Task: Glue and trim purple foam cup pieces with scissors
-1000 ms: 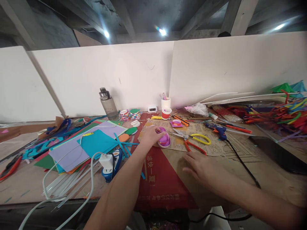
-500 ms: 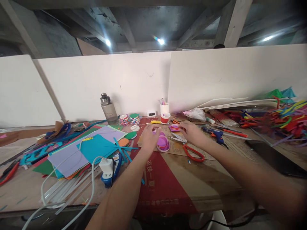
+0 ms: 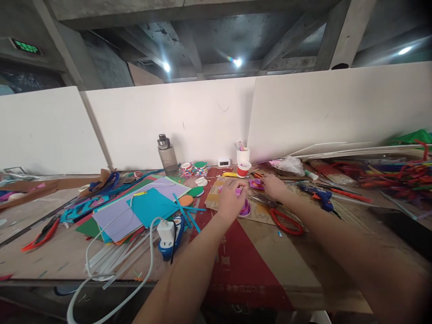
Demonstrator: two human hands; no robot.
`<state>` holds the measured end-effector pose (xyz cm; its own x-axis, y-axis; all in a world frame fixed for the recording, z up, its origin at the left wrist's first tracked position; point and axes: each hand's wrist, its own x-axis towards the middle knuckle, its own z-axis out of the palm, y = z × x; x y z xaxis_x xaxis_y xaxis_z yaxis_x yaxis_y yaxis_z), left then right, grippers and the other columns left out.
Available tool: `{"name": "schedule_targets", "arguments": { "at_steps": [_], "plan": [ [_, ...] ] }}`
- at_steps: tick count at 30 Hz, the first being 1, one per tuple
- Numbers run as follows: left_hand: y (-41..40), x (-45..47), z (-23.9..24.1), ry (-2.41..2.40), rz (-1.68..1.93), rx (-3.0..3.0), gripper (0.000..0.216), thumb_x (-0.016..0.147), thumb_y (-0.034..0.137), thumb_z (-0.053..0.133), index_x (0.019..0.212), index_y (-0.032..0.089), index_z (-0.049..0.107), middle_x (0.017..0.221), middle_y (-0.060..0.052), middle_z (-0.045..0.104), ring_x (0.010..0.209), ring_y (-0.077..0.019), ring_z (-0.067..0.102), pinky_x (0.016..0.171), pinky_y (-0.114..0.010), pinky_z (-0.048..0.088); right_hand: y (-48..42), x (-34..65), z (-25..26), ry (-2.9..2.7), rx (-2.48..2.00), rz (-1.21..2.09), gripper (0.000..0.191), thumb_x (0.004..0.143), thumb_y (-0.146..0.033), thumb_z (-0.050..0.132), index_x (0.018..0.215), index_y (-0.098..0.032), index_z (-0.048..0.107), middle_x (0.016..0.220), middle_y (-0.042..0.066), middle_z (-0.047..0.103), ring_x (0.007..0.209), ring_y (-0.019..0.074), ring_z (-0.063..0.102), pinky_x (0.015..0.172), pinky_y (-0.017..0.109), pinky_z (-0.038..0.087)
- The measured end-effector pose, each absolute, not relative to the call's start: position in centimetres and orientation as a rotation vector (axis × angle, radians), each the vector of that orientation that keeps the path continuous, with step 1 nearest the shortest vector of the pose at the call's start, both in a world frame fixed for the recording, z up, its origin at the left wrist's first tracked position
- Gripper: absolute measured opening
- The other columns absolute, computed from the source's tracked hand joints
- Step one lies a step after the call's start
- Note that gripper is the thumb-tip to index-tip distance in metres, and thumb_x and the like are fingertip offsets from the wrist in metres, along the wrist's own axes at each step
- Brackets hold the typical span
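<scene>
My left hand (image 3: 232, 198) is closed over a small purple piece (image 3: 238, 191), which shows between thumb and fingers. Just under and beside that hand sits a round purple dish (image 3: 246, 209), partly hidden by it. My right hand (image 3: 275, 188) has its fingertips drawn together at the edge of a purple piece with an orange middle (image 3: 256, 184), which lies on the cardboard. Red-handled scissors (image 3: 286, 222) lie below my right wrist, blades toward the purple things.
Behind the hands stand a red-and-white paper cup (image 3: 243, 169), a white clock (image 3: 223, 162) and a water bottle (image 3: 168, 157). Coloured sheets (image 3: 116, 218) and a power strip (image 3: 171, 238) with a white cable lie left. A blue glue gun (image 3: 322, 198) lies right.
The view has turned left, so things sit further right. My left hand has come down and closed over the purple piece. My right fingers have drawn together at the purple-and-orange piece.
</scene>
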<state>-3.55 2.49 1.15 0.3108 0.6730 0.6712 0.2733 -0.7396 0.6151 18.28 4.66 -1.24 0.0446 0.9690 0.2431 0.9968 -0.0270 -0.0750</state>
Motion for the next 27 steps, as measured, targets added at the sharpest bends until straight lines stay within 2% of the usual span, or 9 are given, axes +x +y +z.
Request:
{"name": "schedule_targets", "arguments": {
  "at_steps": [3, 5, 10, 13, 18, 22, 24, 27],
  "plan": [
    [2.4, -3.5, 1.3, 0.880, 1.337, 1.972, 0.008, 0.083, 0.015, 0.060, 0.082, 0.022, 0.065, 0.091, -0.004, 0.070, 0.091, -0.0191, 0.062, 0.087, -0.034, 0.047, 4.0, 17.5, -0.2, -1.980, -1.991, -0.238, 0.019, 0.093, -0.014, 0.057, 0.105, -0.012, 0.072, 0.107, 0.013, 0.069, 0.106, 0.0225, 0.063, 0.097, 0.035, 0.049],
    [2.4, -3.3, 1.3, 0.904, 1.341, 1.738, 0.005, 0.082, 0.019, 0.063, 0.087, 0.020, 0.065, 0.095, -0.005, 0.070, 0.088, -0.0180, 0.062, 0.084, -0.033, 0.047, 3.1, 16.4, 0.8, -1.945, -1.908, -0.292, 0.024, 0.094, -0.013, 0.052, 0.108, -0.011, 0.071, 0.105, 0.014, 0.069, 0.107, 0.0232, 0.062, 0.097, 0.034, 0.047],
    [2.1, -2.4, 1.4, 0.711, 1.381, 1.128, 0.043, 0.069, 0.030, 0.082, 0.104, 0.019, 0.060, 0.111, -0.010, 0.067, 0.101, -0.0201, 0.063, 0.091, -0.035, 0.048, -0.4, 12.5, 2.7, -1.950, -1.685, -0.395, 0.027, 0.095, -0.018, 0.048, 0.114, -0.014, 0.067, 0.112, 0.013, 0.067, 0.105, 0.0239, 0.060, 0.093, 0.034, 0.046],
    [1.7, -2.0, 1.6, 0.497, 1.286, 0.972, 0.049, 0.062, 0.034, 0.087, 0.102, 0.019, 0.062, 0.109, -0.008, 0.070, 0.103, -0.0212, 0.064, 0.095, -0.036, 0.047, -1.8, 10.8, 2.8, -2.014, -1.530, -0.565, 0.022, 0.094, -0.017, 0.049, 0.105, -0.014, 0.068, 0.105, 0.015, 0.069, 0.097, 0.0268, 0.061, 0.088, 0.037, 0.046],
    [1.5, -2.0, 1.8, 0.457, 1.285, 0.864, 0.042, 0.061, 0.034, 0.088, 0.095, 0.018, 0.070, 0.094, -0.005, 0.073, 0.084, -0.0166, 0.066, 0.080, -0.029, 0.051, -2.0, 9.9, 1.8, -2.055, -1.411, -0.548, 0.021, 0.093, -0.013, 0.051, 0.104, -0.015, 0.069, 0.103, 0.015, 0.070, 0.098, 0.0291, 0.062, 0.090, 0.043, 0.047],
    [2.1, -2.4, 1.7, 0.507, 1.249, 0.739, 0.035, 0.057, 0.027, 0.089, 0.085, 0.014, 0.071, 0.078, -0.002, 0.071, 0.067, -0.0125, 0.063, 0.064, -0.024, 0.050, -2.0, 9.9, 1.5, -2.049, -1.274, -0.475, 0.018, 0.094, -0.015, 0.052, 0.103, -0.017, 0.068, 0.105, 0.012, 0.070, 0.098, 0.0247, 0.063, 0.090, 0.039, 0.051],
    [2.6, -2.8, 1.8, 0.521, 1.256, 0.654, 0.030, 0.062, 0.024, 0.087, 0.085, 0.014, 0.070, 0.078, -0.003, 0.072, 0.065, -0.0123, 0.064, 0.059, -0.023, 0.049, -2.1, 10.1, 1.9, -1.985, -1.204, -0.392, 0.018, 0.095, -0.019, 0.052, 0.106, -0.018, 0.066, 0.110, 0.011, 0.068, 0.101, 0.0224, 0.063, 0.090, 0.035, 0.051],
    [3.6, -3.8, 2.3, 0.565, 1.301, 0.507, 0.021, 0.072, 0.021, 0.078, 0.090, 0.014, 0.070, 0.080, -0.004, 0.073, 0.064, -0.0133, 0.065, 0.055, -0.024, 0.050, -2.4, 11.2, 3.3, -1.886, -1.257, -0.213, 0.017, 0.097, -0.024, 0.051, 0.104, -0.019, 0.066, 0.104, 0.009, 0.068, 0.093, 0.0197, 0.064, 0.085, 0.032, 0.052]
  ]
}}
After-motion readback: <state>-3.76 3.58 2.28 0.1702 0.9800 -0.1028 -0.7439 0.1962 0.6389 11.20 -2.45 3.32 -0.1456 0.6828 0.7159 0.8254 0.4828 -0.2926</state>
